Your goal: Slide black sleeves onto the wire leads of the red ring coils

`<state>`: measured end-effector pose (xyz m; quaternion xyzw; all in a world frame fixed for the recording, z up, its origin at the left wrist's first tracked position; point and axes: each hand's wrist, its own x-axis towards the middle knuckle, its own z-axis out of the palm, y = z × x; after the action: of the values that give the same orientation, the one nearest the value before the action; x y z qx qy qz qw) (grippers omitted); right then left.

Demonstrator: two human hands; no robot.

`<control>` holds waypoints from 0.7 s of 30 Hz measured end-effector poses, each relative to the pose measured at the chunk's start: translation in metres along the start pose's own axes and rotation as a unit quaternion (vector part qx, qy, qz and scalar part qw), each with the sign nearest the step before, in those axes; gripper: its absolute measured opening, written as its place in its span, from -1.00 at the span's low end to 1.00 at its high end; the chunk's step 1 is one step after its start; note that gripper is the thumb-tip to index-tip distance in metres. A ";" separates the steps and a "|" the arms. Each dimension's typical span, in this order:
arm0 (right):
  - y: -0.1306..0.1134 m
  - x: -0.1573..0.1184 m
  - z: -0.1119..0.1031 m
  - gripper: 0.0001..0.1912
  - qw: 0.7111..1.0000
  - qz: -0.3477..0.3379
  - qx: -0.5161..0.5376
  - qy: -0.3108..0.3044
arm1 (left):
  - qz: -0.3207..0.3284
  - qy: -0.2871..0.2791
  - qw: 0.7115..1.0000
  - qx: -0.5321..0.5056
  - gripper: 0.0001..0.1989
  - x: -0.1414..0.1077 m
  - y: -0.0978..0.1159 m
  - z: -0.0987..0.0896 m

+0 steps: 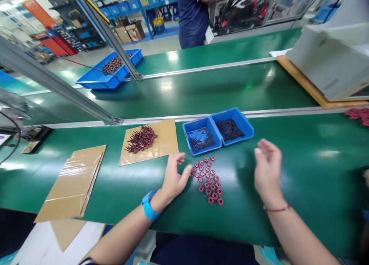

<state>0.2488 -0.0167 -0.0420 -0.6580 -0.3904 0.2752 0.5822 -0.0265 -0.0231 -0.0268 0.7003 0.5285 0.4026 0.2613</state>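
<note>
Several small red toothed ring cores lie loosely spread on the green bench. My left hand rests at their left edge, thumb and fingers apart, the thumb tip close to the nearest rings; nothing shows in it. To the right of the rings is my right hand, fingers loosely curved and the thumb apart from them, with no object visible. Behind the rings stand two joined blue bins: the left bin holds a few dark thin pieces, the right bin a heap of black ones.
Red cores with dark pins are piled on a cardboard sheet. More cardboard lies left. A metal post slants across the left. A blue tray stands behind. A pale machine is back right; a person stands opposite.
</note>
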 end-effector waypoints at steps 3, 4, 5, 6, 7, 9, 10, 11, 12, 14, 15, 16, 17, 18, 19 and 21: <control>0.005 0.056 0.000 -0.43 0.997 -0.004 -0.068 0.037 | -0.088 0.009 0.996 0.023 -0.38 0.013 -0.007 0.004; 0.007 0.068 0.003 -0.50 0.996 -0.002 -0.090 0.020 | -0.106 -0.021 0.994 0.021 -0.38 0.023 -0.007 0.009; 0.009 0.075 0.007 -0.56 0.994 -0.004 -0.113 0.007 | -0.113 -0.048 0.992 0.015 -0.41 0.035 -0.007 0.013; 0.010 0.077 0.011 -0.59 0.991 -0.007 -0.134 -0.004 | -0.115 -0.057 0.992 0.002 -0.43 0.047 -0.008 0.018; 0.012 0.075 0.013 -0.61 0.988 -0.014 -0.153 -0.009 | -0.115 -0.058 0.992 -0.014 -0.45 0.059 -0.010 0.020; 0.012 0.064 0.015 -0.59 0.983 -0.038 -0.181 -0.011 | -0.116 -0.047 0.991 -0.044 -0.47 0.078 -0.017 0.021; 0.011 0.058 0.014 -0.56 0.980 -0.054 -0.190 -0.009 | -0.118 -0.043 0.990 -0.066 -0.47 0.082 -0.021 0.018; 0.008 0.053 0.012 -0.54 0.978 -0.071 -0.195 -0.006 | -0.120 -0.031 0.989 -0.083 -0.48 0.082 -0.024 0.013; 0.003 0.049 0.009 -0.51 0.974 -0.099 -0.203 0.006 | -0.124 -0.018 0.988 -0.091 -0.49 0.077 -0.027 0.007; -0.010 0.047 0.006 -0.43 0.953 -0.185 -0.235 0.041 | -0.136 -0.007 0.988 -0.077 -0.57 0.057 -0.027 -0.008; -0.018 0.049 0.007 -0.46 0.929 -0.250 -0.269 0.049 | -0.143 -0.023 0.988 -0.057 -0.65 0.043 -0.025 -0.016; -0.026 0.052 0.010 -0.55 0.902 -0.308 -0.301 0.030 | -0.141 -0.055 0.988 -0.032 -0.73 0.028 -0.021 -0.022; -0.033 0.057 0.015 -0.66 0.881 -0.343 -0.327 -0.020 | -0.130 -0.099 0.986 -0.007 -0.74 0.013 -0.017 -0.027; -0.039 0.064 0.022 -0.72 0.866 -0.344 -0.352 -0.088 | -0.112 -0.141 0.983 0.019 -0.69 0.000 -0.012 -0.029; -0.043 0.071 0.031 -0.71 0.848 -0.314 -0.395 -0.161 | -0.094 -0.176 0.979 0.047 -0.66 -0.011 -0.008 -0.030; -0.043 0.087 0.051 -0.74 0.816 -0.263 -0.454 -0.243 | -0.073 -0.210 0.971 0.091 -0.62 -0.023 -0.001 -0.025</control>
<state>0.2460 0.0847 -0.0006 -0.6315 -0.7581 0.0537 0.1536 -0.0513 -0.0459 -0.0209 0.7493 0.5459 0.1763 0.3309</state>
